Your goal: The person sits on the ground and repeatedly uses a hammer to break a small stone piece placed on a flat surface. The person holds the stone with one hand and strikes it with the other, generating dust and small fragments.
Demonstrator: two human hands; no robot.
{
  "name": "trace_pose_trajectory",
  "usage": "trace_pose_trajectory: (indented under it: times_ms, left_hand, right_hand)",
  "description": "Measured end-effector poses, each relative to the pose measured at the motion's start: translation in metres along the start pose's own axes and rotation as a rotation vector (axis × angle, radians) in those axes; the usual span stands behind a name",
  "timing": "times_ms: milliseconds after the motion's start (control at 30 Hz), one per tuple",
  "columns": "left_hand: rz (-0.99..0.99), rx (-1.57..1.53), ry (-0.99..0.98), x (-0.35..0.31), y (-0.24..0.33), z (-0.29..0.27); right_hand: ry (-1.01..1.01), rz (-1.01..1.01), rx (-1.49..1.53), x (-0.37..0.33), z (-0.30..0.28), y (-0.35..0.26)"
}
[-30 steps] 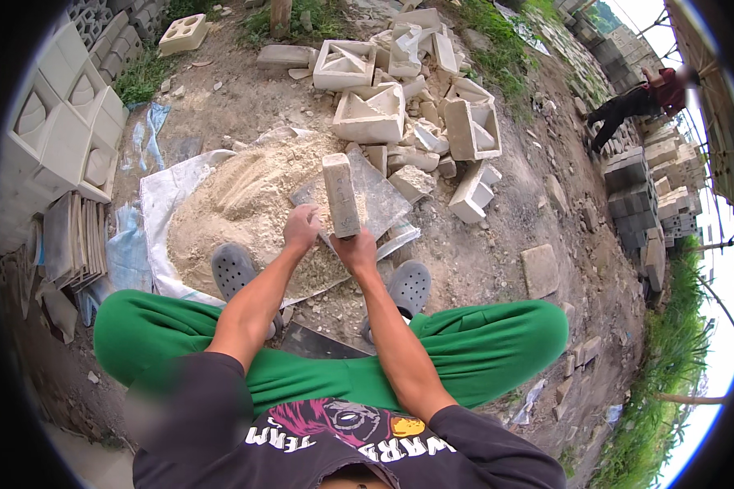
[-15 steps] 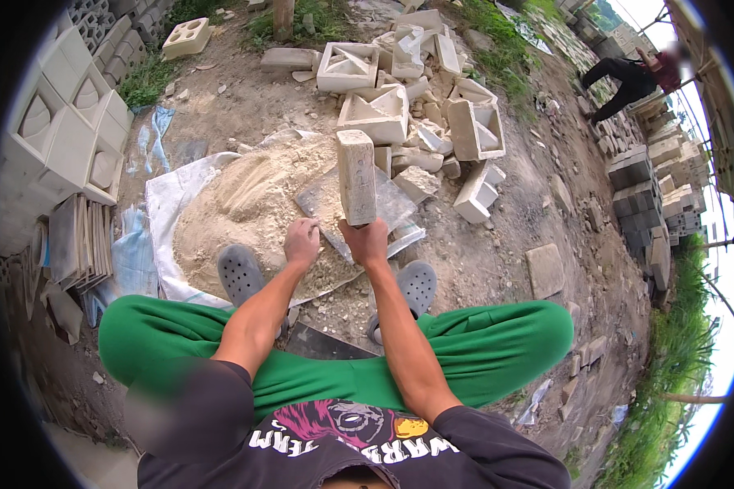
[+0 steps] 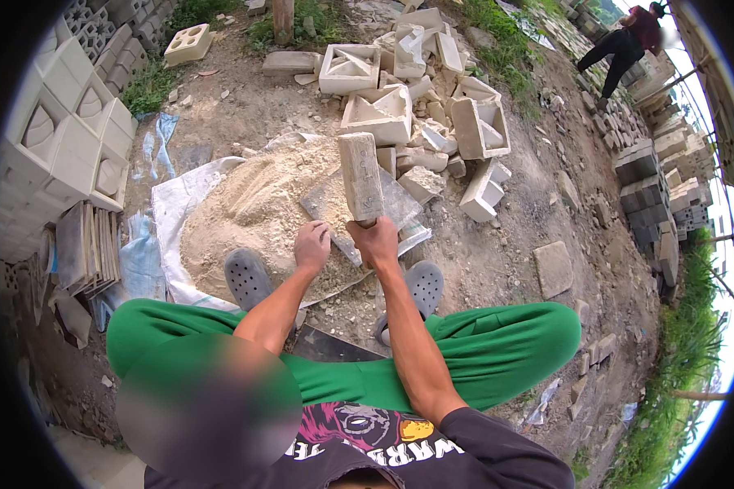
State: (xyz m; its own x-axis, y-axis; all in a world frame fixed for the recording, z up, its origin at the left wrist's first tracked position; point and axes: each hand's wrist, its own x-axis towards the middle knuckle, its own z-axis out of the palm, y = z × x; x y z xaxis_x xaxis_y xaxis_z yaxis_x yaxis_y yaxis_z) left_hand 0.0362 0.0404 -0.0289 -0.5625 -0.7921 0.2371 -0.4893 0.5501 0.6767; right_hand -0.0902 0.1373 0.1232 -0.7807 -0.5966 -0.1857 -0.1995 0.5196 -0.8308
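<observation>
My right hand (image 3: pixel 375 243) is closed round the short handle of a mallet. Its long, dusty block-shaped head (image 3: pixel 360 175) is held up above a grey flat plate (image 3: pixel 395 200). Close by on the left, my left hand (image 3: pixel 312 244) has its fingers curled in over the plate's near-left edge; whatever they hold, if anything, is hidden. Pale crushed powder (image 3: pixel 249 208) is heaped on a white sack (image 3: pixel 169 232), and some of it lies on the plate. The mallet covers part of the plate from view.
Broken pale moulded blocks (image 3: pixel 375 114) are piled beyond the plate. Stacked patterned blocks (image 3: pixel 45 155) and upright thin boards (image 3: pixel 90 248) stand at left. A flat stone slab (image 3: pixel 553 269) lies to the right. Another person (image 3: pixel 624 53) stands at the far right near grey blocks (image 3: pixel 638 191).
The other person at the far right has shifted to a more upright stance. My hands and the mallet keep nearly the same place over the plate, while the whole view has shifted slightly.
</observation>
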Motion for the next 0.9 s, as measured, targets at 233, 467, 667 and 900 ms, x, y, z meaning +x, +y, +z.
trace_pose_trajectory:
  times_ms: [233, 467, 667, 900]
  left_hand:
    - [-0.047, -0.009, -0.079, 0.004, -0.008, -0.005]
    - [0.079, 0.071, -0.155, -0.007, -0.021, -0.009]
    - [0.086, 0.097, -0.149, -0.01, -0.015, -0.002]
    - [0.118, 0.23, -0.302, -0.009, -0.005, -0.012]
  right_hand:
    - [-0.076, 0.008, -0.256, -0.011, 0.046, 0.07]
    - [-0.186, 0.205, -0.169, -0.011, 0.028, 0.06]
    - [0.089, -0.203, -0.03, -0.002, 0.008, 0.02]
    - [-0.177, 0.336, -0.297, -0.013, 0.046, 0.115]
